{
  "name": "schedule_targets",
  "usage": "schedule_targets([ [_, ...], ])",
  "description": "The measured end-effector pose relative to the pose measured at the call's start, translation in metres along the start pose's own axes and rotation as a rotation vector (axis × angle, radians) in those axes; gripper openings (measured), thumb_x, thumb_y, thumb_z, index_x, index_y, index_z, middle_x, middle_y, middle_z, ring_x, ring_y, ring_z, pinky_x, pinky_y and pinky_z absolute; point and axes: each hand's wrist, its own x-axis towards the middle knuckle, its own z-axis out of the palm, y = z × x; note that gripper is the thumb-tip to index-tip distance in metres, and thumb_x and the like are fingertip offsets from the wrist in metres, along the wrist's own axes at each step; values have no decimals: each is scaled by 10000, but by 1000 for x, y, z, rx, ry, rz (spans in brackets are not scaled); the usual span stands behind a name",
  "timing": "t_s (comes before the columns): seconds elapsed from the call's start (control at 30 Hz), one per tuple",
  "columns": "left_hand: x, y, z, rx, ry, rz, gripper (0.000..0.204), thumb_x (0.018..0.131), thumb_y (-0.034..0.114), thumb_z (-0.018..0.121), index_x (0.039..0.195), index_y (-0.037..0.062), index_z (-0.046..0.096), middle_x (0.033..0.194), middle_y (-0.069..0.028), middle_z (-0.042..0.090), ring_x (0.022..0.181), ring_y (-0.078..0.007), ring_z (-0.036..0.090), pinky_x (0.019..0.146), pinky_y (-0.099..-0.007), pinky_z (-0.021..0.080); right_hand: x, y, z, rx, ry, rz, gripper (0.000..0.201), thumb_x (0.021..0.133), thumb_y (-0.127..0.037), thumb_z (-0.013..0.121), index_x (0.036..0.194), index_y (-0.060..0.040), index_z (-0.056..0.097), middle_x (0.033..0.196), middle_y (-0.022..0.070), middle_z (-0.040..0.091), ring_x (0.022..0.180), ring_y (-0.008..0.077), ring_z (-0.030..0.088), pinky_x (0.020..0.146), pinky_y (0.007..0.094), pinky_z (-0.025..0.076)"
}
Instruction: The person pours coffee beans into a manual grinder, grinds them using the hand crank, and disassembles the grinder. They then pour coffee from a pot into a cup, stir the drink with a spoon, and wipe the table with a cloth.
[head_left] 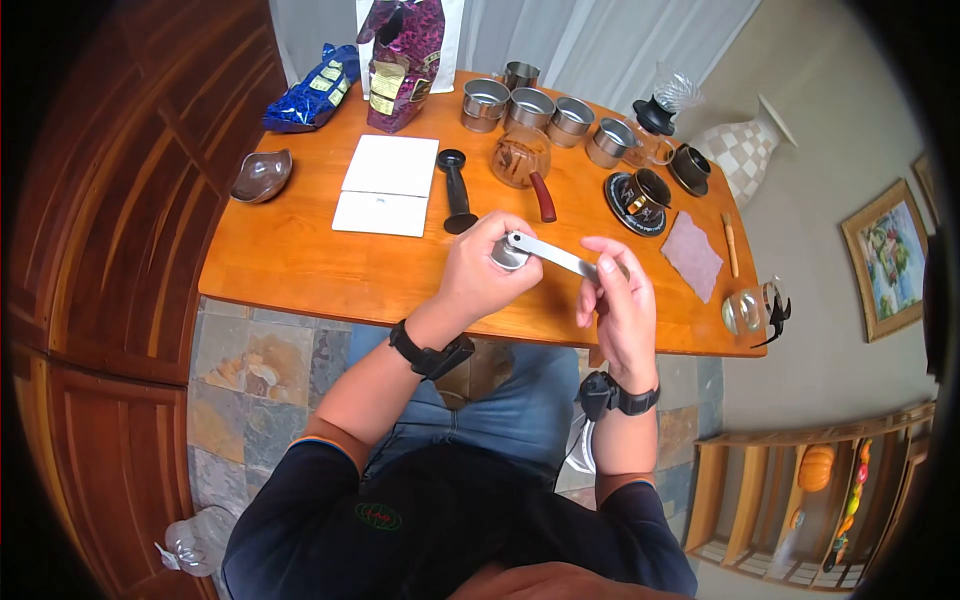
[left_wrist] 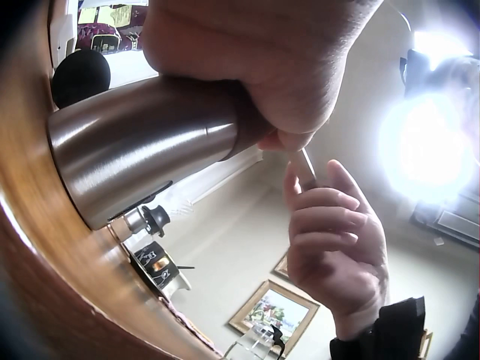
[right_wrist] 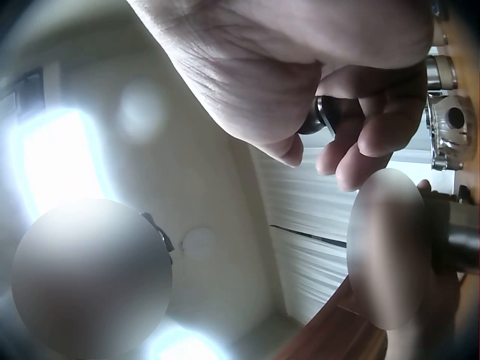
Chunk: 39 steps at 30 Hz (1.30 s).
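Observation:
My left hand [head_left: 485,270] grips a hand coffee grinder around its upper body. In the left wrist view the grinder's brushed steel cylinder [left_wrist: 142,146] slants, its lower end right at the wooden tabletop. A flat metal crank handle [head_left: 553,254] reaches from the grinder's lid toward my right hand [head_left: 622,305]. The thumb and fingers of that hand curl around the crank's dark knob [right_wrist: 327,116], seen in the right wrist view. Beyond the left hand, a black tamper-like tool [head_left: 456,190] lies beside a white flat scale [head_left: 385,187].
Behind are a glass pot [head_left: 520,155] with a red handle, several steel canisters [head_left: 485,100], and purple [head_left: 405,60] and blue bags [head_left: 315,92]. A brown bowl [head_left: 262,176] sits left. A black cup [head_left: 645,190] on a saucer, pink cloth [head_left: 692,255] and glass vessel [head_left: 745,312] stand right.

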Motion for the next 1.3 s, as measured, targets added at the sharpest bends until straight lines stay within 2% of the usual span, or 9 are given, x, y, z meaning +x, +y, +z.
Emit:
schedule_targets([
  [0.07,0,1,0,5,10,3,232,767,65,770,957,37,640,875,-76,663,764,-150,662,698,-288,533,10,-4,1,-32,37,-5,302,1071,-274,569,1246,-29,591,645,-2,551,516,70,526,484,208,413],
  [0.13,0,1,-1,35,-6,16,236,793,48,781,977,47,634,884,-27,670,797,-87,639,718,-257,521,22,-5,-1,-64,34,-9,300,1070,-280,572,1234,-30,598,637,-7,543,511,70,522,482,209,409],
  [0.33,1,6,-2,38,-13,3,218,803,48,784,960,44,633,879,-35,678,791,-98,650,714,-260,526,55,-1,-8,-111,70,-41,300,1039,-323,635,1048,-26,679,611,-47,487,487,41,438,462,208,363],
  [0.47,1,3,0,12,-8,24,246,805,50,781,1009,40,644,891,-39,682,799,-97,652,726,-260,530,70,0,-12,-165,62,-38,304,1028,-334,652,1041,-31,676,609,-51,487,482,38,438,461,209,361],
  [0.63,-1,10,-2,-25,-27,-49,536,803,47,778,1310,48,605,913,-32,657,802,-86,636,744,-254,528,85,-5,-10,-291,56,-34,297,1018,-333,667,1002,-37,683,635,-46,536,471,36,452,454,205,358],
  [0.67,-1,10,-3,-29,-23,-49,536,803,47,778,1310,48,605,913,-32,657,802,-86,636,744,-254,528,88,-6,-10,-296,55,-33,297,1018,-333,667,1002,-37,683,635,-46,536,471,36,452,454,205,358],
  [0.87,0,7,-4,-17,-37,-24,631,804,51,778,1393,58,550,905,-29,640,794,-86,627,731,-259,522,103,-7,-14,-360,-10,-2,294,1006,-342,682,957,-52,694,656,-50,566,477,35,471,459,199,364],
  [1.13,1,5,-5,-20,-48,-19,734,784,81,792,1456,64,497,913,-60,661,780,-119,650,737,-284,534,122,-16,-7,-592,-246,84,227,987,-299,709,1042,-80,681,817,-16,661,567,45,534,515,203,402],
  [1.3,2,6,-7,-50,-67,-40,755,780,89,794,1469,65,485,917,-76,666,776,-144,661,742,-298,540,133,-16,-14,-613,-317,107,191,996,-268,695,1059,-89,674,865,-20,666,628,47,549,555,206,417],
])
